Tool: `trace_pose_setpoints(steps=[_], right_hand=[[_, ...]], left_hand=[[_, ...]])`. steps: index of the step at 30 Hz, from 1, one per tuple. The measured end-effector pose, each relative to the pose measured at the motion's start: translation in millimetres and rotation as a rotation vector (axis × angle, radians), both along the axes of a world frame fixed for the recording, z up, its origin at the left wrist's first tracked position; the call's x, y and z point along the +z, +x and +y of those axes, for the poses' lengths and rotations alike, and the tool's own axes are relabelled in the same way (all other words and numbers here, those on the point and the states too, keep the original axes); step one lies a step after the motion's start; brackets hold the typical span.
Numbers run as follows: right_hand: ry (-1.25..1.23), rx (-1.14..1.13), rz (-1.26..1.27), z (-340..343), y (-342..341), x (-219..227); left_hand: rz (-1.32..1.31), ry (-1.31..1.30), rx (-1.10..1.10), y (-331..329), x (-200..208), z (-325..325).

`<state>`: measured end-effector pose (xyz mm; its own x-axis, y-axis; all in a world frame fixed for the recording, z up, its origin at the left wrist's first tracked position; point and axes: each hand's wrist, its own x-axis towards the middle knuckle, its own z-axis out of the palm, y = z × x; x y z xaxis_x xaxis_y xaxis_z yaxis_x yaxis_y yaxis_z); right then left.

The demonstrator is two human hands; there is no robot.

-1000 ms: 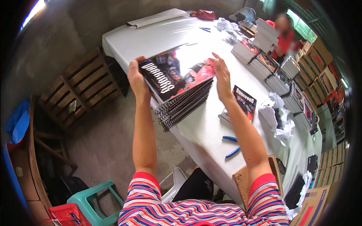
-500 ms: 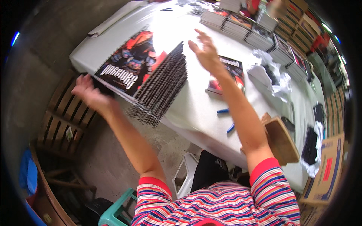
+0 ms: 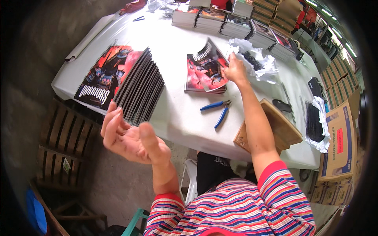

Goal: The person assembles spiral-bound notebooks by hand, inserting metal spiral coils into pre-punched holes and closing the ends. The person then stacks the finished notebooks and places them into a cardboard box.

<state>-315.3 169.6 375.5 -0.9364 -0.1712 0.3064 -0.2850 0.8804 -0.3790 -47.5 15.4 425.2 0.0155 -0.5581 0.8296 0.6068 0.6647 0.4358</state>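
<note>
A stack of spiral-bound notebooks with red and black covers lies fanned out at the left end of the white table. My left hand hangs open, palm up, just in front of that stack and off the table edge, holding nothing. My right hand reaches forward and grips the right edge of the top notebook of a small pile in the middle of the table; its cover is lifted and tilted.
Blue-handled pliers lie near the front edge. Crumpled white paper and black spiral coils sit to the right. More notebook stacks line the far side. A wooden board, cardboard boxes and a wooden pallet surround the table.
The big stack has been set down on the table's left end and my left hand has come off it. My right hand moved right and took hold of the middle notebook.
</note>
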Motion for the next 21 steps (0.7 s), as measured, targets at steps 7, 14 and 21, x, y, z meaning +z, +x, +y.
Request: trace_pose_setpoints(steps=[7, 14, 21], right_hand=[[-0.406, 0.605, 0.152, 103.5, 148.2, 160.5], [-0.340, 0.417, -0.009, 215.5, 225.3, 110.1], [-1.297, 0.064, 0.116, 240.1, 241.9, -49.5]], left_hand=[[-0.572, 0.081, -0.323, -39.7, -6.1, 30.7], [-0.790, 0.048, -1.100, -50.5, -98.0, 120.9], [-1.015, -0.260, -0.767, -57.9, -145.2, 168.2]])
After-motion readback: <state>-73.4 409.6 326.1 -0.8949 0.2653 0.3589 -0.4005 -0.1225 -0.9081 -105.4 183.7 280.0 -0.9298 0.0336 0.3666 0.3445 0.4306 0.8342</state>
